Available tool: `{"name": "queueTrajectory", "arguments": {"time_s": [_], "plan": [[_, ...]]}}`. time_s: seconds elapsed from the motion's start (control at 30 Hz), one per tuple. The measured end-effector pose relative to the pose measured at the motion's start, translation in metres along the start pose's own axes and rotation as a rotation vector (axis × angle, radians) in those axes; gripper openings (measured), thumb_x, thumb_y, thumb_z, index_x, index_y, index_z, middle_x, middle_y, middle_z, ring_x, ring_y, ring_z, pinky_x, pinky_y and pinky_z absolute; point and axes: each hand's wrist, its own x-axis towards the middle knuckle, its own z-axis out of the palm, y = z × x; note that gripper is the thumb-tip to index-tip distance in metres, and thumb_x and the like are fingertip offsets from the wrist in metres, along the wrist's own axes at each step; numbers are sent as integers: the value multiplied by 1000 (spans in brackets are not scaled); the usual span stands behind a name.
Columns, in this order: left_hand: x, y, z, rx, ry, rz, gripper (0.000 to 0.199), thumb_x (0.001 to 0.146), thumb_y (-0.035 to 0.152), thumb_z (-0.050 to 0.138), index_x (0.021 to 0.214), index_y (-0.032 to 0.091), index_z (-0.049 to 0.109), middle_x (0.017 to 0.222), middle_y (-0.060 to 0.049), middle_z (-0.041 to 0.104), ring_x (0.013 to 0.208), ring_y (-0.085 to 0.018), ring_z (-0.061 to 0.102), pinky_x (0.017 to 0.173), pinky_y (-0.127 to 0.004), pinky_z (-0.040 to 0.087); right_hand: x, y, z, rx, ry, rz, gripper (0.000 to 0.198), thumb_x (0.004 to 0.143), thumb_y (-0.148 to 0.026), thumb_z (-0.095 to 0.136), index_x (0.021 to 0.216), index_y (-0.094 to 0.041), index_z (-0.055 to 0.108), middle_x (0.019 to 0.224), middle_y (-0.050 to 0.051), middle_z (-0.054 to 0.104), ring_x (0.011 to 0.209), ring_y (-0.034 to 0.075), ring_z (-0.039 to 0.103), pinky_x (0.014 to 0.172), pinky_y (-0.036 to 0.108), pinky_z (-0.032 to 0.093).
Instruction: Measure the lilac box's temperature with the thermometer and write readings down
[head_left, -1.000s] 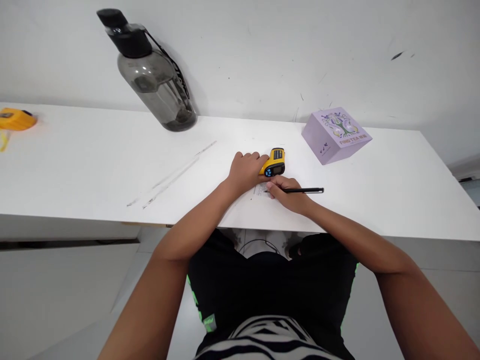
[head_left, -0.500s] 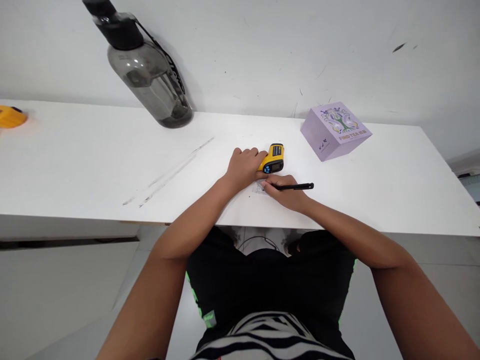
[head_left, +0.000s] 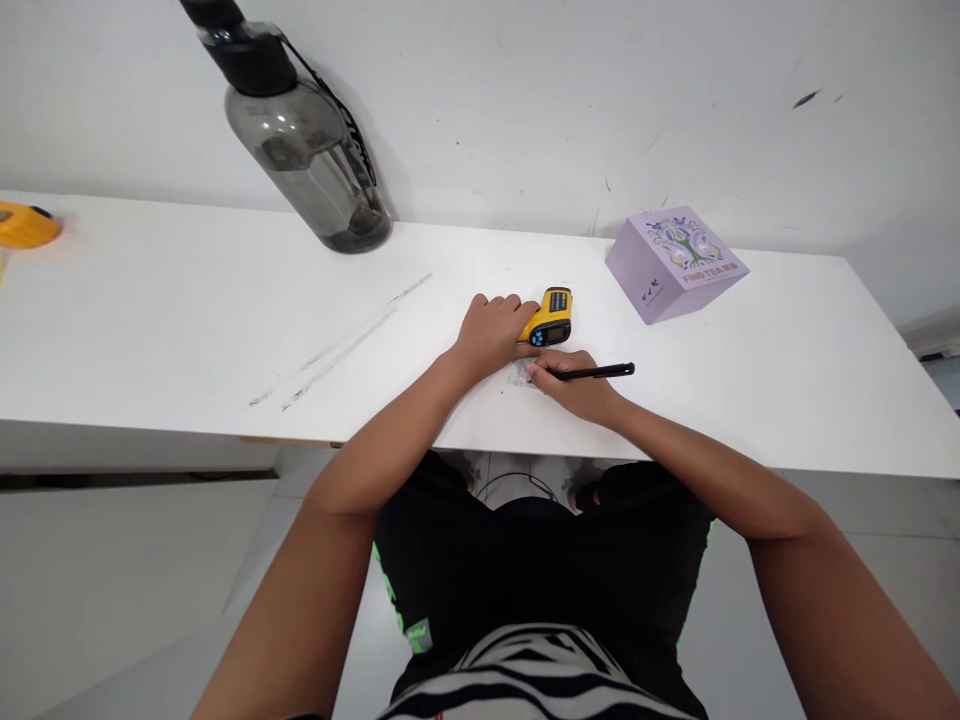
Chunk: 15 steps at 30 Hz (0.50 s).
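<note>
White desk (head_left: pixel 187 330) runs along a pale wall. Near its middle, the left hand (head_left: pixel 489 335) grips a yellow thermometer (head_left: pixel 552 318). Just right, the right hand (head_left: pixel 574 385) pinches a black pen (head_left: pixel 596 372) over a paper slip (head_left: pixel 519 376).

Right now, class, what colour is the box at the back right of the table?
Pale purple box, with a tree design on top; head view.

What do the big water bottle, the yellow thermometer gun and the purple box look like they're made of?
The water bottle looks like smoky translucent plastic, glossy, with a matte black cap. The yellow thermometer gun under the left hand seems moulded hard plastic with a black panel. The purple box looks like matte printed cardboard, with sharp folded edges.
</note>
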Motion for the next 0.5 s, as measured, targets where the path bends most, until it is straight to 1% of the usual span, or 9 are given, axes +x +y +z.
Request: {"name": "queueTrajectory", "arguments": {"time_s": [0.1,0.23,0.5], "plan": [[-1,0,-1,2,2,4,50,96,50,62,135,20,58,116,-11,69,104,-29,66,81,-38,33,-1,-1,-1,4,14,14,36,89,-46,55,63,-21,49,66,1,57,63,14,50,62,31,39],[-2,0,-3,1,-8,13,47,97,48,62,134,20,58,117,-11,69,104,-28,65,81,-38,32,0,-2,0,-7,23,-43,34,89,-44,53,64,-22,47,67,2,57,65,15,50,64,31,40],[-2,0,-4,3,-13,14,48,95,47,64,133,19,58,119,-11,69,105,-28,65,81,-38,33,0,0,1,-52,46,-37,33,87,-44,54,64,-22,48,65,1,57,63,15,51,62,32,40]]}}
